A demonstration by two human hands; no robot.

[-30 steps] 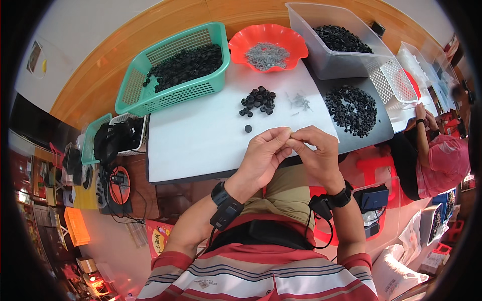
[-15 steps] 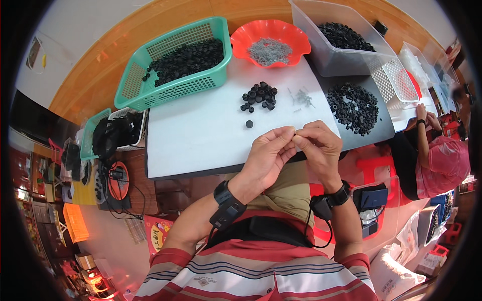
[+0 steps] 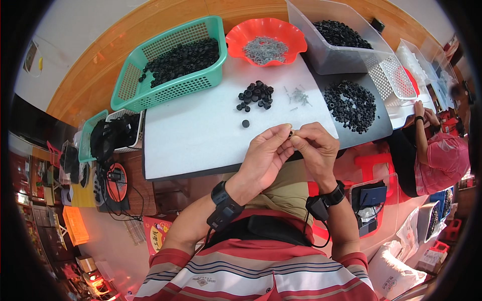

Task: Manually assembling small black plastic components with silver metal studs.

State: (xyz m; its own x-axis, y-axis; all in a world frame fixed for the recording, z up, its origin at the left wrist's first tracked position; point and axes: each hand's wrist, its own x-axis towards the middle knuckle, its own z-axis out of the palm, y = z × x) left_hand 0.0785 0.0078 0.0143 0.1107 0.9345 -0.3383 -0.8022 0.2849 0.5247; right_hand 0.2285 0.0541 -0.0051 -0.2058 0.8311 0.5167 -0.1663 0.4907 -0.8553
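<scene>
Over the near edge of the white work surface point(image 3: 201, 145), my left hand point(image 3: 263, 158) is closed in a pinch, thumb against fingers, on a small black part point(image 3: 290, 134). My right hand point(image 3: 320, 149) meets it with its own thumb and finger pinched at the same spot; whatever lies in that pinch is too small and covered to make out. Just beyond my hands sits a single round black cap point(image 3: 245, 123). Farther off are a small pile of black caps point(image 3: 256, 95) and, to its right, a few thin clear pins point(image 3: 299, 96).
A green basket point(image 3: 168, 90) of black parts stands at the back left. Next to it are a red scalloped bowl point(image 3: 296, 31) of clear pins and a clear bin point(image 3: 341, 60). Small black rings point(image 3: 351, 107) cover a dark mat. A co-worker point(image 3: 439, 158) sits at the right.
My fingertips have parted slightly, and the small black part now shows between them. The whole view has shifted a little.
</scene>
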